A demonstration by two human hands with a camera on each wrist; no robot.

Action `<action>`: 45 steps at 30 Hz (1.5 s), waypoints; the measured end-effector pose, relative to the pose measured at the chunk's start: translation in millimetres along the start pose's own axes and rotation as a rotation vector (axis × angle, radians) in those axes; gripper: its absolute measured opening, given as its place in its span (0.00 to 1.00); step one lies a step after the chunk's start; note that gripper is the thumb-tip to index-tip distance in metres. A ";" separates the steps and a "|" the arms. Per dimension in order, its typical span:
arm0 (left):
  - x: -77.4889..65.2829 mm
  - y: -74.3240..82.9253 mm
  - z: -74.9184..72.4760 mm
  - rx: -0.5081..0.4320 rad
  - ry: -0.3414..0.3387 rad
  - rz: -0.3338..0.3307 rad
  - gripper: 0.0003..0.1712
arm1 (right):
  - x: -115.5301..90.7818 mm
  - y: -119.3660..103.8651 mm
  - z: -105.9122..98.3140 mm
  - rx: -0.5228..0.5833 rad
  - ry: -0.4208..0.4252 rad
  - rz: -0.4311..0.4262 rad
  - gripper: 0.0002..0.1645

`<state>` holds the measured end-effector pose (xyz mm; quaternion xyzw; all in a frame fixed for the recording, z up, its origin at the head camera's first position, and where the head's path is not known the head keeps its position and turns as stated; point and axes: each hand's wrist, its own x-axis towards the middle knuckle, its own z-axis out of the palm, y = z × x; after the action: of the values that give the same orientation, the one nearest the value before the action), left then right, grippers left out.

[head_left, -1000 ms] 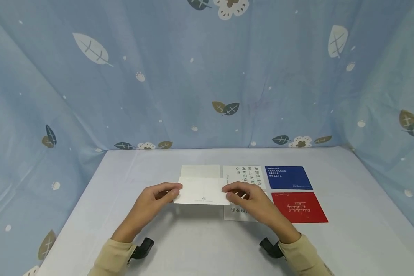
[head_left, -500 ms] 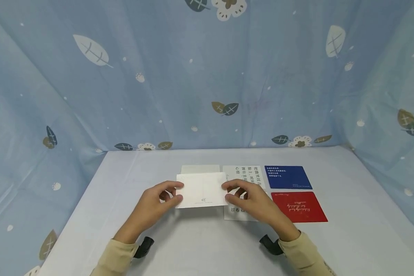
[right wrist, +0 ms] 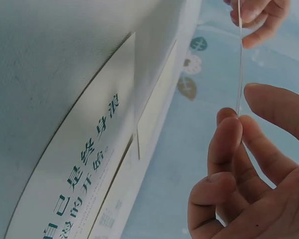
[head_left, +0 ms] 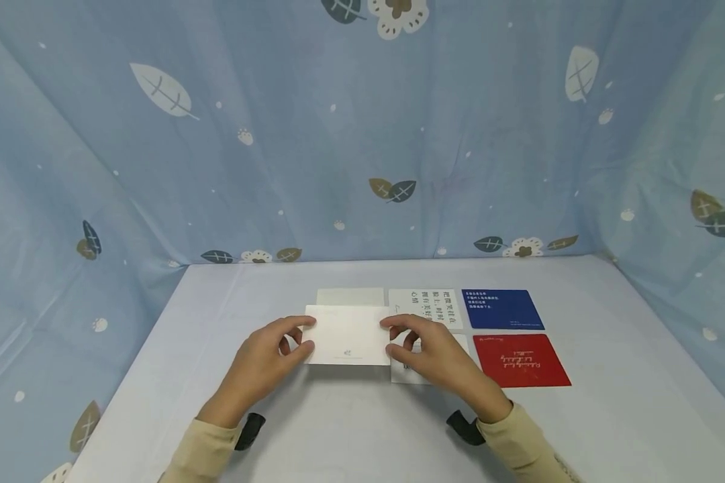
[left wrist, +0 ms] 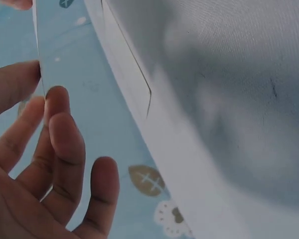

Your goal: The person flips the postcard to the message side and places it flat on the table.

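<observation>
A white postcard (head_left: 346, 334) with a small printed mark near its lower edge is held up above the table. My left hand (head_left: 264, 362) pinches its left edge between thumb and fingers. At the opposite edge, my right hand (head_left: 438, 355) pinches the postcard the same way. Both wrist views show the card edge-on and thin, with the left fingers (left wrist: 65, 144) and right fingers (right wrist: 224, 144) at its ends. Behind it, a blank cream card (head_left: 350, 296) lies partly covered from view. A white card with dark green lettering (right wrist: 84, 164) lies under my right hand, partly hidden in the head view.
Right of the cream card lies a white card with vertical characters (head_left: 425, 307). A blue card (head_left: 503, 310) and a red card (head_left: 521, 361) lie farther right on the white tabletop (head_left: 350, 429). A blue patterned curtain (head_left: 278, 161) closes off the back and sides.
The postcard first tips up toward the head camera, then shifts slightly left. Both hands keep hold of its edges, and the right hand moves a little left. The cards on the table stay put.
</observation>
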<state>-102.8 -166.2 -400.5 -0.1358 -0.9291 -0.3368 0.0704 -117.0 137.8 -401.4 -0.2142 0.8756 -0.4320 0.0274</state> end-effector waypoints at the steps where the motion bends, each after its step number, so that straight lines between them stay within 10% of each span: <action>1: 0.1 0.2 0.2 0.021 0.006 -0.003 0.22 | 0.6 -0.9 0.9 -0.010 0.002 0.001 0.25; 45: -9.0 1.7 20.1 0.345 -0.130 -0.058 0.26 | 0.5 -3.0 36.4 -0.394 -0.120 0.077 0.21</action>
<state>-94.5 -153.9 -416.8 -0.1162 -0.9792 -0.1648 0.0226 -107.9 108.9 -421.8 -0.2071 0.9475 -0.2377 0.0536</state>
